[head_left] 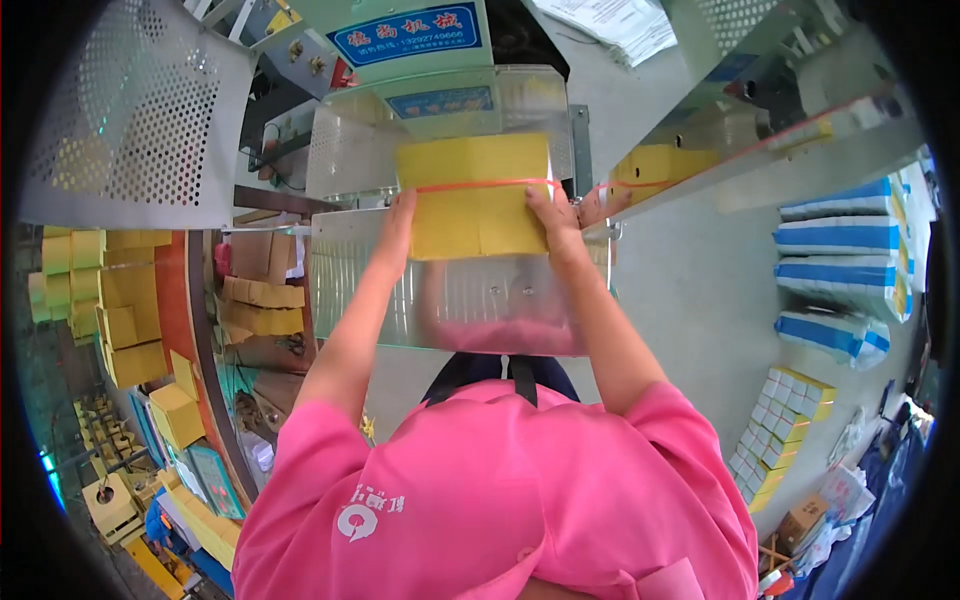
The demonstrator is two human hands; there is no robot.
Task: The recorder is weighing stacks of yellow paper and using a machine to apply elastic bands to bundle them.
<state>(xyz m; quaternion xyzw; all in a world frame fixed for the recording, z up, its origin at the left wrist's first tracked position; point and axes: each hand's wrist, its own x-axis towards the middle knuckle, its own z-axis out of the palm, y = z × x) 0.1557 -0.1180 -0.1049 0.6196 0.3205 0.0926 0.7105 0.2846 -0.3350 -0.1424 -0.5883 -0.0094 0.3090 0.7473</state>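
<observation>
A thick yellow block that looks like a bundle of paper (478, 225) sits at the front of a machine, over its shiny metal table (470, 300). Around its middle runs a thin orange-red strap (470, 186). My left hand (399, 222) presses against the bundle's left side, its fingers mostly hidden behind the edge. On the right side, my right hand (556, 220) grips the bundle, with the thumb on the near face and the other fingers partly hidden. Just beyond the bundle is a clear cover (350, 150) below a blue label plate (408, 38).
Perforated metal panel (130, 120) stands at the left. Further left are stacked yellow blocks (135, 320) and a red-brown table edge (172, 300). Blue-and-white wrapped packs (838, 238) lie on the floor at the right, above rows of yellow-and-white bundles (785, 425). Papers (625, 25) lie at the top.
</observation>
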